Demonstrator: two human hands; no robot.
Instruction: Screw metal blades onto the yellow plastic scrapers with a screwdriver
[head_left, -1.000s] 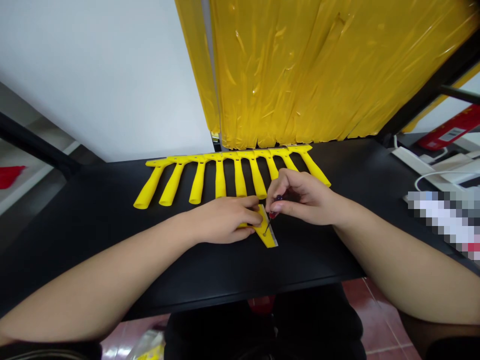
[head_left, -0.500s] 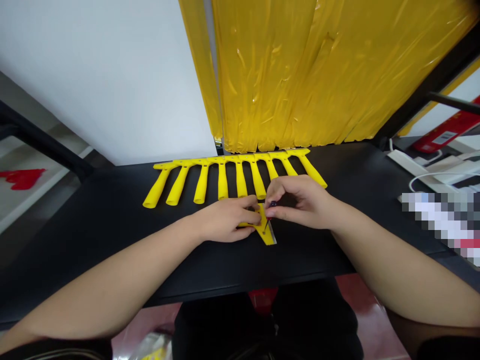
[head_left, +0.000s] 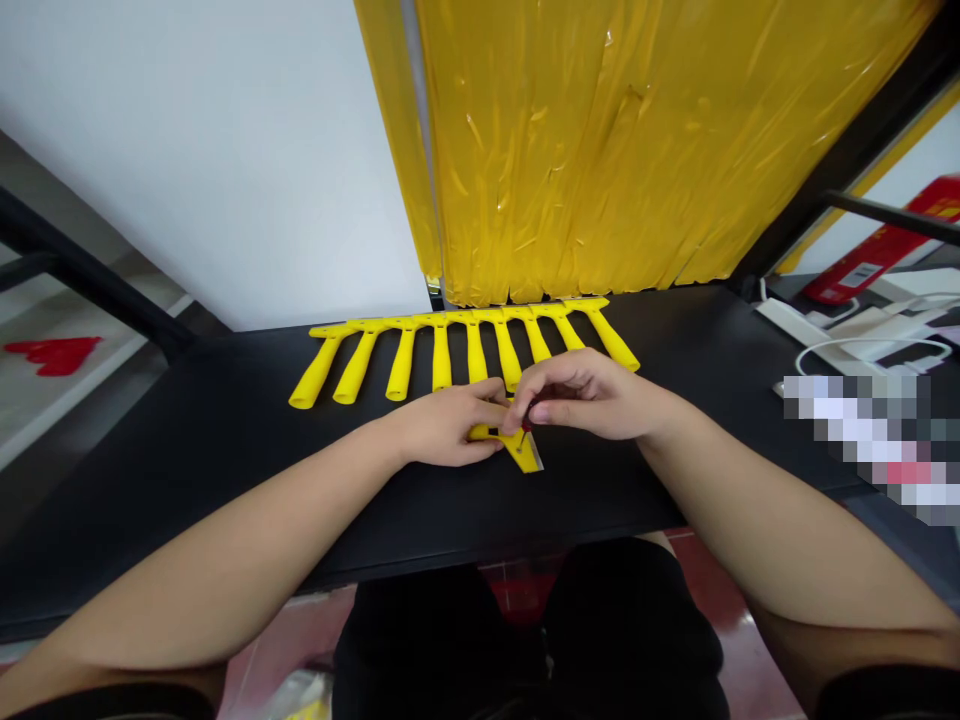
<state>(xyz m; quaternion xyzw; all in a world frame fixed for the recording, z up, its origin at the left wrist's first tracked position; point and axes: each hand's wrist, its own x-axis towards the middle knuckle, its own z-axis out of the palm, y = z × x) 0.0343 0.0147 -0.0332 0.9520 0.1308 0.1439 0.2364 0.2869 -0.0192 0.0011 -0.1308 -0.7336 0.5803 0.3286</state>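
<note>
My left hand [head_left: 455, 425] is closed around a yellow plastic scraper [head_left: 525, 455] on the black tabletop, covering its handle. A thin metal blade shows along the scraper's right edge. In my right hand [head_left: 581, 395] a small screwdriver [head_left: 527, 428] is pinched between thumb and fingers, its shaft pointing down at a screw near the scraper's front end. My fingers hide most of the screwdriver's handle. Behind both hands, several yellow scrapers [head_left: 401, 365] of the same shape lie in a row, handles toward me.
Yellow plastic sheeting [head_left: 570, 150] and a white panel [head_left: 210, 150] stand behind the black table [head_left: 247, 420]. At the right are a red box [head_left: 862, 265], white cables and a blurred-out patch. Black frame bars [head_left: 97, 285] rise at the sides. A red item [head_left: 52, 353] lies far left.
The view has shifted slightly. Both hands stay on the scraper, and the screwdriver remains at the same screw, with my right-hand fingers turned a little around its handle.
</note>
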